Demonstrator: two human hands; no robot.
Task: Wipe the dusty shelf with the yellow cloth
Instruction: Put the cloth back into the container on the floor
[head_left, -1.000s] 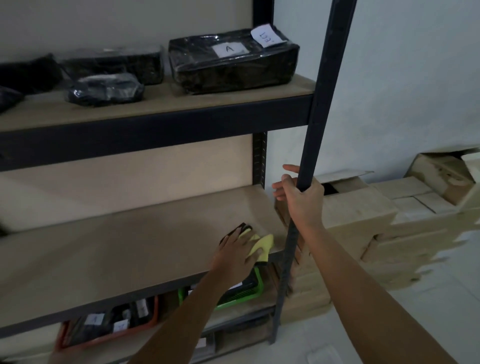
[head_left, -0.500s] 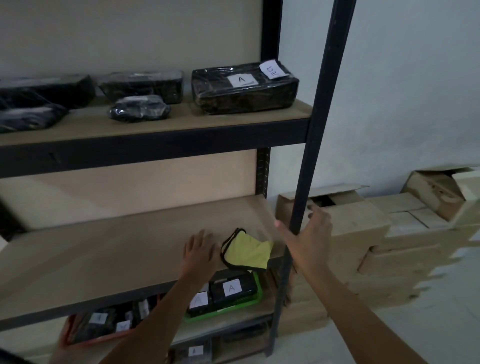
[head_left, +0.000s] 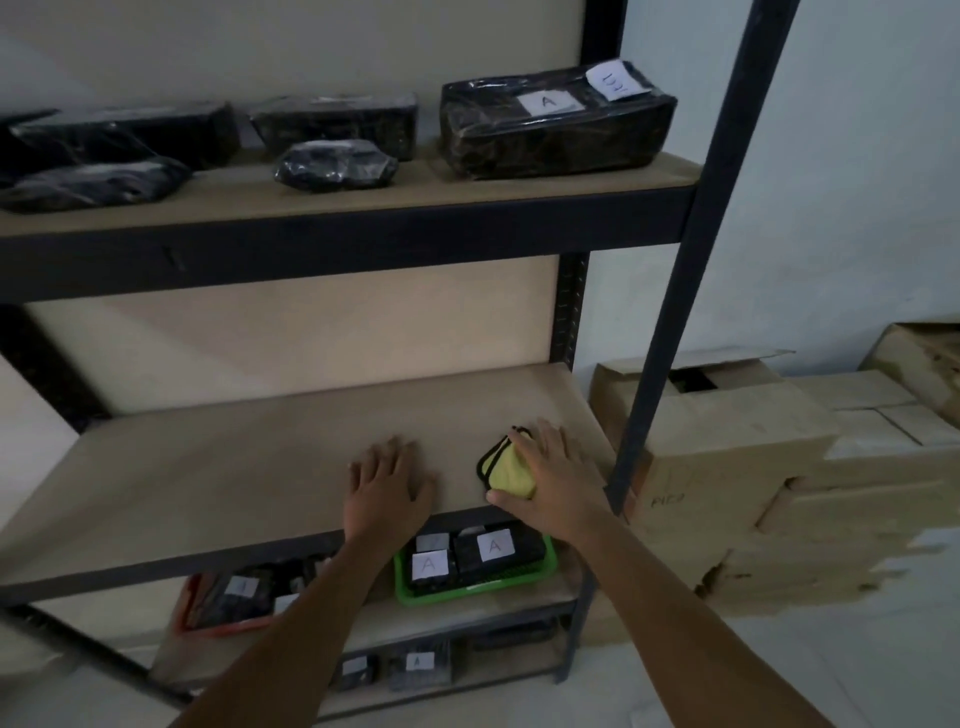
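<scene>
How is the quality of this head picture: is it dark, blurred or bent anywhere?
Head view: the light is dim, brightest on the white wall at right. The post leans and the shelf edges tilt, a wide-angle effect. The left edge is smeared, and the boxes are soft. The yellow cloth under the right hand stays clear; no glare shows.

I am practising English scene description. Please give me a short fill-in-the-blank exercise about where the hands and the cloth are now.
1. The yellow cloth with black trim lies under the ____ hand.
2. The left hand rests flat on the bare wooden shelf board, ____ the cloth.
3. The green plastic tray sits one shelf ____ the cloth.

Missing words: right; beside; below
</scene>
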